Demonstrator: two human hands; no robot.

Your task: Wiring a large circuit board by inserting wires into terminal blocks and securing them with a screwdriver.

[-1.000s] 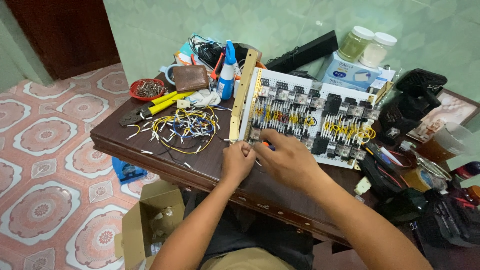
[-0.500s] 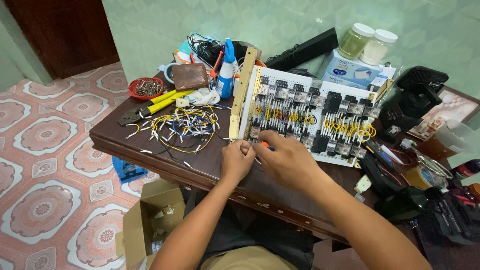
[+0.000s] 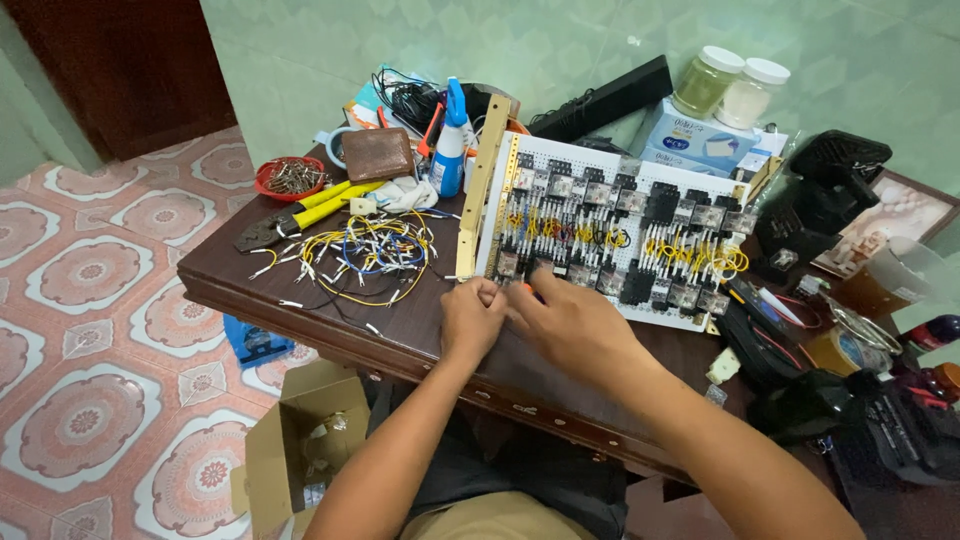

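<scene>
While both my hands work at the near edge of the white perforated panel (image 3: pixel 610 160), I record the following. My left hand (image 3: pixel 470 318) sits at the panel's near-left corner, fingertips pinched together on something small and thin; I take it for a wire end, though the item is too small to confirm. My right hand (image 3: pixel 570 325) lies just right of it, fingers curled over an orange-tipped object, probably a small tool (image 3: pixel 528 290), mostly hidden under the hand. The two hands touch at the fingertips.

The panel leans back from the table edge (image 3: pixel 300 300), its rows of black relay blocks (image 3: pixel 640 215) linked by yellow jumpers. The loose wire bundle (image 3: pixel 365 252) lies left of the panel, the yellow-handled crimping pliers (image 3: pixel 300 212) farther left, and the blue bottle (image 3: pixel 450 150) beyond the panel's left rail.

Judgement on good practice: keep both wrists braced on the table, seat the conductor fully in the bottom-row terminal before tightening, and keep the loose bundle away from the panel so no stray end snags a neighbouring terminal.
</scene>
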